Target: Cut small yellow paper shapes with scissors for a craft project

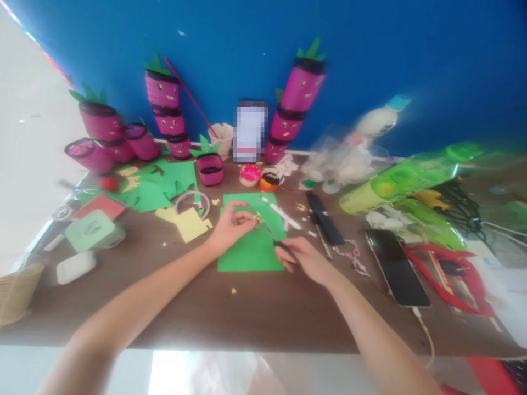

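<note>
My right hand (302,257) grips a pair of scissors (268,227) by the dark handles, blades pointing up and to the left. At the blade tips, my left hand (234,224) pinches a small yellow paper piece (257,217) between thumb and fingers. Both hands are over green sheets (247,255) lying on the brown table (197,318). A white pen or marker (284,214) lies across the right side of the green sheets. To the left of my left hand rests a yellow paper sheet (191,225) with a notched edge.
Pink painted containers with small faces and green leaves, some in stacks (164,104), stand along the blue wall (222,49). Paint pots (250,174), a phone (250,131) and a cup (222,140) are at the back. Right lie another phone (397,269) and bottles (407,178).
</note>
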The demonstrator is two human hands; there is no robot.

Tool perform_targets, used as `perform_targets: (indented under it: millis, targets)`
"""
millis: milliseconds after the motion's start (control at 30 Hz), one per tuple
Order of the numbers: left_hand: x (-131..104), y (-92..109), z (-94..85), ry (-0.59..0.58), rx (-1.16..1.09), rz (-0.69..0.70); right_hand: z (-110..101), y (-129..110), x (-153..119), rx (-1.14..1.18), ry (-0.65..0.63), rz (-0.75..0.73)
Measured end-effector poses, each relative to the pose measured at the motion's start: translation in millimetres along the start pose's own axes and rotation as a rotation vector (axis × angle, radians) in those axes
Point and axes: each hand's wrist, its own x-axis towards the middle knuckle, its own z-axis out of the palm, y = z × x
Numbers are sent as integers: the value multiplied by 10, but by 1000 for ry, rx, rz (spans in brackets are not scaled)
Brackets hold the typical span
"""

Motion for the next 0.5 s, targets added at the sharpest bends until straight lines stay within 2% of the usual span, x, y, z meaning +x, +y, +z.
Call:
perform_targets:
  millis: [500]
  targets:
    - [9, -14, -9, 5, 3, 1, 0, 2, -2, -37, 24, 15]
